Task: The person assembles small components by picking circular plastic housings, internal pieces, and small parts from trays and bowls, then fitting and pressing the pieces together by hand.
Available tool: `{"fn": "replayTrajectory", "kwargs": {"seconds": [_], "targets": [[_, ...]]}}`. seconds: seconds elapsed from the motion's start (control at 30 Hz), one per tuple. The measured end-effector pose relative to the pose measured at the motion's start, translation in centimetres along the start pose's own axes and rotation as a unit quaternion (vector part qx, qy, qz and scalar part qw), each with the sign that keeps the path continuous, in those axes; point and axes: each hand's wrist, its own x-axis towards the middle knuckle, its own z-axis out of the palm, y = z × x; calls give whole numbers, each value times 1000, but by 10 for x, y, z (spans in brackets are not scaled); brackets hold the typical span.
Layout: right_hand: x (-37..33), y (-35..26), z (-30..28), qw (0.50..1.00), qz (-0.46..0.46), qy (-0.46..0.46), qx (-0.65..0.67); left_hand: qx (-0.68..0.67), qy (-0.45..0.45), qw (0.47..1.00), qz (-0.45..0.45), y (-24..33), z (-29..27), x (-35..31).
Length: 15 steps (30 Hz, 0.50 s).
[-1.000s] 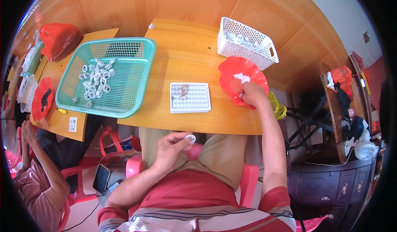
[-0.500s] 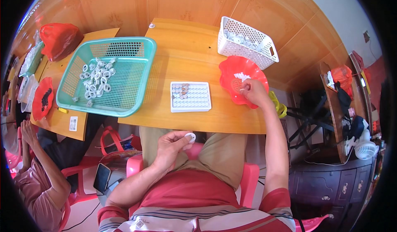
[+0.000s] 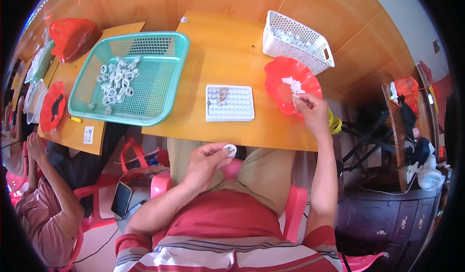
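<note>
My left hand [image 3: 206, 163] pinches a small round white plastic part [image 3: 230, 150] between thumb and fingers, just off the table's near edge. At the right, my right hand [image 3: 314, 111] is at the near rim of a red scalloped dish [image 3: 272, 72]. Its fingers are pressed together, and what they hold, if anything, is too small to name. A heap of small white pieces [image 3: 292, 84] lies in that dish. Between my hands on the table stands a white tray [image 3: 231, 119] with rows of small round pieces, some of them brownish at its upper left.
A green plastic basket [image 3: 180, 80] with several white ring-like parts [image 3: 118, 80] stands at the left. Behind the red dish is a white perforated basket [image 3: 296, 54] of small parts. Another red dish [image 3: 47, 102] holds dark bits, near a seated person [image 3: 53, 204].
My right hand has drawn slightly toward the near side of the red dish, fingers still together. The left hand keeps its white part, now turned to show more of its face. The whole view has shifted slightly.
</note>
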Motion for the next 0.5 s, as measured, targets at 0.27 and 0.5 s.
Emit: {"fn": "replayTrajectory", "kwargs": {"seconds": [0.27, 0.5], "targets": [[-81, -25, 67, 985, -44, -111, 126, -29, -57, 998, 24, -2, 0, 1], [-117, -27, 108, 953, 40, -151, 258, -19, -55, 998, 29, -5, -5, 0]]}}
